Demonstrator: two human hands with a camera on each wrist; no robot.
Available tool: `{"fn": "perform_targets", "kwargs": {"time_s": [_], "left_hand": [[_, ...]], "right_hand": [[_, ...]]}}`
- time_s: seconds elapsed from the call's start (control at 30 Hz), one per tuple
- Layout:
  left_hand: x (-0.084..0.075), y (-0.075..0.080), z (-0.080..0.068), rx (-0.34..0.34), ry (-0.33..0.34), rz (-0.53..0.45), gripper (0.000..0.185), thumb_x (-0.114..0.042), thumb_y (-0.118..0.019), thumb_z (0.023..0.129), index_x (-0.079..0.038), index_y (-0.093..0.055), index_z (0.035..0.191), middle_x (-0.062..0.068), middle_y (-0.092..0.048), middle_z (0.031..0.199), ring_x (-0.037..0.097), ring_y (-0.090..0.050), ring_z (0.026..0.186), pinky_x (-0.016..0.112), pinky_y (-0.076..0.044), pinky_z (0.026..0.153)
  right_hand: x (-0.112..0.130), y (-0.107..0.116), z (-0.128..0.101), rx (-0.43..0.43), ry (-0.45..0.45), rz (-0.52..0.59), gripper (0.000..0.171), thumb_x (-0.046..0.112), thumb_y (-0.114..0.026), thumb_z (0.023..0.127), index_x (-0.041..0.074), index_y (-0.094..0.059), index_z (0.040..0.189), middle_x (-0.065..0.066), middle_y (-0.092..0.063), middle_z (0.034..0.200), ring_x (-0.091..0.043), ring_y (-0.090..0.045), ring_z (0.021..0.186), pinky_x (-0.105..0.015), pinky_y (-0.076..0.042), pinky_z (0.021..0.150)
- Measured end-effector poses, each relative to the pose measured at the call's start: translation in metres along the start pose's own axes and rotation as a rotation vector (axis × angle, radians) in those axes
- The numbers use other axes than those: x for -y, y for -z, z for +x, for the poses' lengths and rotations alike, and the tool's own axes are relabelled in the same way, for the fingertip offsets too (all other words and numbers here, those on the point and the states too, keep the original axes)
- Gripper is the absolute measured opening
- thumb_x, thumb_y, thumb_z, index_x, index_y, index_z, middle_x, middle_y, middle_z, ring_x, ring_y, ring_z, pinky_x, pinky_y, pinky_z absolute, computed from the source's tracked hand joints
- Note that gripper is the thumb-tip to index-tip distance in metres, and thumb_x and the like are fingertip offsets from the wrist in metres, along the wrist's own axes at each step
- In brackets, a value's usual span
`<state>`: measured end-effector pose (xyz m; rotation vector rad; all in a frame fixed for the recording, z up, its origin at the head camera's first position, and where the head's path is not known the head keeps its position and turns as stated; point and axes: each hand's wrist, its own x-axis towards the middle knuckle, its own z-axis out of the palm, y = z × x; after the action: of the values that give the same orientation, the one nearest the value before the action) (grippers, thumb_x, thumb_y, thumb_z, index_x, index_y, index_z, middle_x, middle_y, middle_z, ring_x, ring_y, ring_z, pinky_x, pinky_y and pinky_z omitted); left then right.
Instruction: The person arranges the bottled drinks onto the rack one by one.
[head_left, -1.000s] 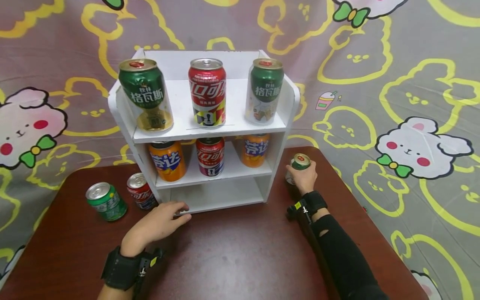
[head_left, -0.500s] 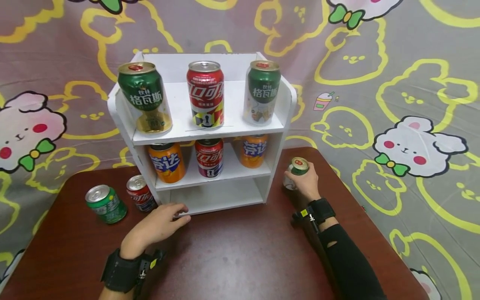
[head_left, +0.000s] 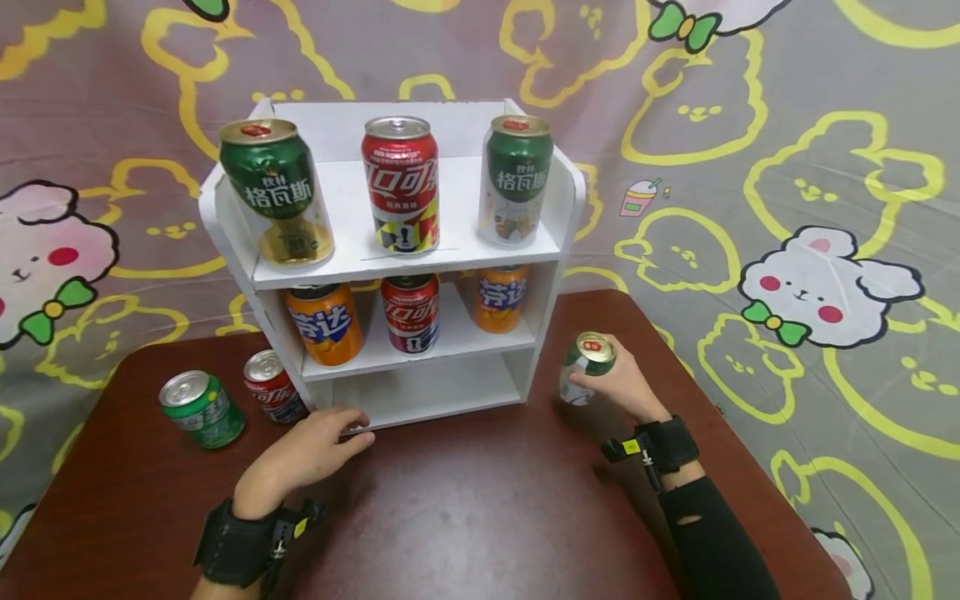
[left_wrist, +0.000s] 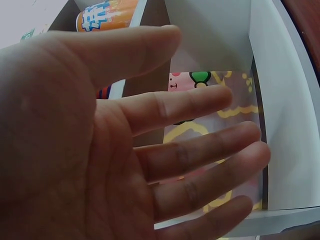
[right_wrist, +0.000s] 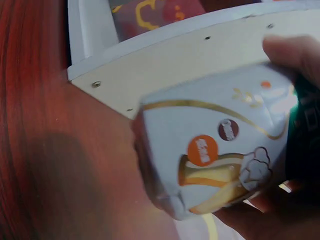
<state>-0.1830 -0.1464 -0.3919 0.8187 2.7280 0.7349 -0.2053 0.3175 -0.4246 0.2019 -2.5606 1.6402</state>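
I've got my right hand [head_left: 626, 385] wrapped round a green-and-white can [head_left: 586, 368] at centre right of the head view, fingers curled on its side, and the can is tilted with its gold top leaning toward the white shelf [head_left: 558, 250]. I judge it's clear of the table [head_left: 480, 508] now; the right wrist view shows the can's pale base [right_wrist: 210, 165] hanging beside the shelf's side panel with the red-brown tabletop below it, which reads to me as carried rather than standing.

My left hand [head_left: 311, 446] lies flat at lower centre, fingers straight and spread, holding nothing, fingertips at the front lip of the shelf's bottom tier. I take that as steadying the light shelf. The left wrist view shows the bottom tier open behind my fingers [left_wrist: 200, 150].

Top tier carries a green can, a red can and another green-and-white one; the middle tier holds orange, red, orange. A green can [head_left: 201, 408] and a red can [head_left: 273, 395] lean on the table at lower left.

Against a second ago: the can was upright on the table, further up beside the shelf; now it's lifted, tipped and drawn nearer me. Left hand unchanged.
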Motion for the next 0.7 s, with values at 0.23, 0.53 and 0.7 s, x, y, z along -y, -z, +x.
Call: {"fn": "perform_targets", "kwargs": {"time_s": [0.23,0.53,0.7], "left_hand": [[0.003,-0.001,-0.002,0.005,0.005,0.002,0.028,-0.028,-0.061,0.093,-0.004,-0.064,0.106,0.001,-0.064,0.094,0.018,-0.06,0.086,0.04,-0.049,0.074],[0.004,0.003,-0.002,0.04,0.057,0.012,0.032,-0.031,-0.059,0.094,-0.003,-0.063,0.109,0.004,-0.064,0.098,0.022,-0.061,0.089,0.044,-0.049,0.077],[0.003,0.005,-0.002,0.056,0.079,0.0,0.033,-0.031,-0.059,0.094,-0.003,-0.063,0.11,0.004,-0.064,0.098,0.021,-0.06,0.087,0.044,-0.049,0.076]], "right_hand": [[0.033,0.0,-0.016,0.171,0.077,0.021,0.066,0.001,-0.079,0.074,-0.001,-0.042,0.128,-0.014,-0.054,0.111,-0.02,-0.056,0.097,-0.028,-0.051,0.079],[0.041,-0.01,-0.02,0.345,0.174,0.034,0.067,-0.001,-0.08,0.072,0.0,-0.042,0.128,-0.012,-0.056,0.112,-0.023,-0.056,0.098,-0.03,-0.05,0.084],[0.03,-0.02,-0.014,0.426,0.225,0.051,0.071,-0.001,-0.081,0.07,0.002,-0.042,0.129,-0.009,-0.056,0.114,-0.024,-0.055,0.1,-0.032,-0.05,0.086]]}}
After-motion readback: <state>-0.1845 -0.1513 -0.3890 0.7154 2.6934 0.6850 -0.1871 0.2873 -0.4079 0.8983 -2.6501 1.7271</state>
